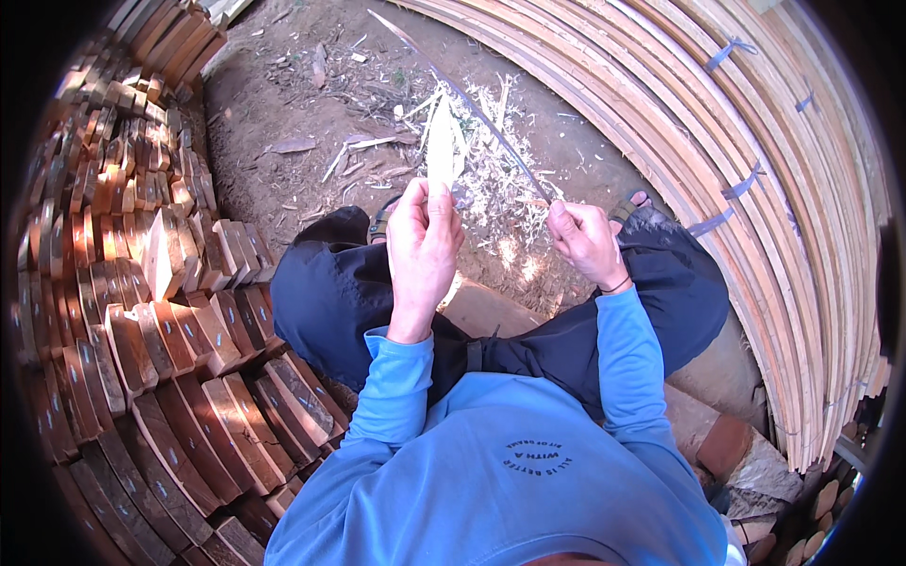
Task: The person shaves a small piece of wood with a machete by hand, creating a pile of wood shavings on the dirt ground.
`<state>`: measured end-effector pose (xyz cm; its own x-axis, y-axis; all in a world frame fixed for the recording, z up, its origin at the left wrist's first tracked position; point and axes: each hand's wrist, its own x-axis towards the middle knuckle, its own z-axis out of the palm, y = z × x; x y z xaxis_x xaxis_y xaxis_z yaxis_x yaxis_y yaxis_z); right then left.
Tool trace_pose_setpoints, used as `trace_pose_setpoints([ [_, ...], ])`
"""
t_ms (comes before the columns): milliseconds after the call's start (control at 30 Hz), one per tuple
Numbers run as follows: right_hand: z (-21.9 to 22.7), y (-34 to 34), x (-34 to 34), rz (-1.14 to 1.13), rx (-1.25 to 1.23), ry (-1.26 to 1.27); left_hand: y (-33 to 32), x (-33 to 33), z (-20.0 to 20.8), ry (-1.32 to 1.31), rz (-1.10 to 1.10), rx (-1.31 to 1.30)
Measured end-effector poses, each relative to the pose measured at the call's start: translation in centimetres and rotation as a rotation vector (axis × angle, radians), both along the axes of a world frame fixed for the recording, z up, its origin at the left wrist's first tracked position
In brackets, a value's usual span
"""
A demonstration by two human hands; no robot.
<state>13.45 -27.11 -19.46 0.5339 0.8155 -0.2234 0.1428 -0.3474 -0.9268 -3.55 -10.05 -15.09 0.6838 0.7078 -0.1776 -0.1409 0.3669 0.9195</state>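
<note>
Pinching the near end of a pale, pointed piece of wood (441,146) between thumb and bent fingers in the left grip (425,234). Clasping the near end of a long, thin, blade-like strip (474,108) in the right grip (587,241), fingers curled tight, and slanting it forward and leftward past the pale piece. Holding both grips apart, with wood shavings (505,203) strewn just beyond them, stacked wooden blocks (189,338) left of the left grip and long boards (758,245) right of the right grip.
</note>
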Motion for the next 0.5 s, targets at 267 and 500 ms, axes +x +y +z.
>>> trace_pose_setpoints([
  [267,0.55,-0.19,-0.38,-0.071,0.105,0.413,-0.03,-0.11,-0.04,0.041,0.022,0.045],
  [500,0.21,-0.48,0.03,-0.101,0.119,0.419,-0.06,-0.04,0.28,0.049,0.019,0.040],
])
